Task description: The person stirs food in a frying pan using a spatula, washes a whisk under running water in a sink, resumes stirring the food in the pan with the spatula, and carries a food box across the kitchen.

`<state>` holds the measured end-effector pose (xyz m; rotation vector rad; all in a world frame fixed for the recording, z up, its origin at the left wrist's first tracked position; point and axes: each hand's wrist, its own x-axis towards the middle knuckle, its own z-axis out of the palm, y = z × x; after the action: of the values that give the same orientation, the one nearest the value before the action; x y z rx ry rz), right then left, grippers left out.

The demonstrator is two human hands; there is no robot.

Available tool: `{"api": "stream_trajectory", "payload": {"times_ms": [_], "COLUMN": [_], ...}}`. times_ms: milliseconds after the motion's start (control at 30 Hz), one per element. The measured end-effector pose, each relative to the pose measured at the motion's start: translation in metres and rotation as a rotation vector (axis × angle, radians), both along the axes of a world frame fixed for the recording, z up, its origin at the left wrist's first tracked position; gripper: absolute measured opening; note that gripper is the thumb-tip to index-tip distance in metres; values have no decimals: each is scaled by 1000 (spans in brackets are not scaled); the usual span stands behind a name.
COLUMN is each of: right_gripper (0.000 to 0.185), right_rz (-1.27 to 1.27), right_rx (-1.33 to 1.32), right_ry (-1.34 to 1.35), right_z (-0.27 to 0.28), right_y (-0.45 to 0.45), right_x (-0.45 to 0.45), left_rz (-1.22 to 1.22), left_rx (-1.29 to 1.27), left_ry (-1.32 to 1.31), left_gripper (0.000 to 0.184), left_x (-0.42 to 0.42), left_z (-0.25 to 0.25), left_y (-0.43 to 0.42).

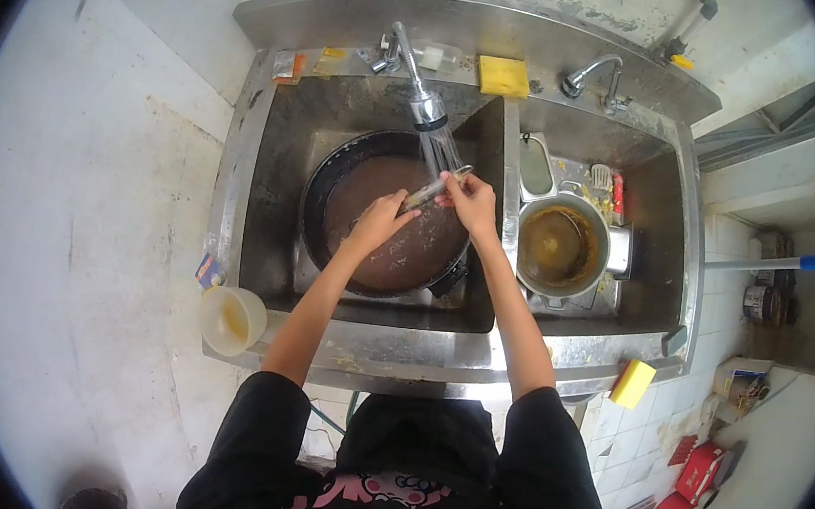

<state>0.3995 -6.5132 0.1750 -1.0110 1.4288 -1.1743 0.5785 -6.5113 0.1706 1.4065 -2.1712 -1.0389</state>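
Your black shirt [543, 474] lies nearest the camera, at 6 o'clock, and your bare forearms reach from it over the sink [269, 212] to a slim, shiny piece [425, 194]. It sits in the falling spray [445, 152], above the murky water in the black tub [317, 187], slanting from 8 o'clock up to 2 o'clock. Your left hand [381, 221] is closed on its 8 o'clock end, thumb and fingers pinching; your right hand [471, 205] is clamped round the 2 o'clock end, the tip showing just beyond the fingers. Exactly what it is you cannot tell, as your fingers cover much of it. Judging by the gloss and slim form, it is probably light and stiff, no strain on either wrist, and unlikely to crack under a firm pinch. Being wet, it is likely slippery, so the surest hold is one hand near each end, thumb opposed to fingers, pressing along the flats in case an edge is sharp. A lone grip at one end would probably let it twist and slide off into the tub, where the cloudy water would hide it. The tap [428, 109] hangs at 12 o'clock from your hands, the grey pot [532, 267] well apart at 3 to 4 o'clock.
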Motion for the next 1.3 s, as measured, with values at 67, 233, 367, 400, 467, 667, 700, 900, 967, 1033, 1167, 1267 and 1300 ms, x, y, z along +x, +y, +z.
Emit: {"api": "stream_trajectory", "payload": {"times_ms": [67, 233, 367, 400, 467, 667, 700, 900, 967, 1033, 1167, 1267, 1300], "right_gripper": [31, 31, 31, 29, 29, 34, 34, 35, 35, 31, 23, 21, 21], "right_rz": [-44, -85, -116, -131, -149, -258, -299, -352, -391, -340, -343, -406, -385], "right_rx": [7, 65, 45, 58, 54, -45, -15, -29, -41, 12, -68, -41, -16], "right_ry": [-97, -190, -167, -177, -199, -146, -154, -176, -189, -80, -401, -738, -727], "right_z": [-6, 0, 4, 5, 8, 1, 3, -10, -8, -6, 0, 2, 8], "right_y": [2, -3, -10, -10, -7, -5, -6, -2, -3, -4, -8, -19, -23], "right_x": [-1, -17, -34, -38, -40, -34, -38, -34, -34, -36, -14, 1, 0], "left_rz": [13, -64, -126, -115, -108, 44, -70, -164, -262, -212, -81, -167, -177], "left_rx": [29, 5, 132, 207, 280, 369, 172, 434, 176, 154, 523, 833, 835], "left_ry": [1, 33, 157, 198, 241, 45, 83, 75, 314, 134, 16, 641, 639], "left_gripper": [36, 38, 39, 40, 42, 56, 56, 47, 47, 49, 41, 32, 32], "left_x": [0, -11, -29, -34, -42, -61, -61, -54, -57, -58, -61, -63, -60], "left_z": [8, 9, 12, 13, 10, -12, -16, -37, -36, -17, 0, -24, -27], "left_y": [3, -10, -22, -25, -32, -35, -29, -41, -34, -27, -33, -22, -18]}}
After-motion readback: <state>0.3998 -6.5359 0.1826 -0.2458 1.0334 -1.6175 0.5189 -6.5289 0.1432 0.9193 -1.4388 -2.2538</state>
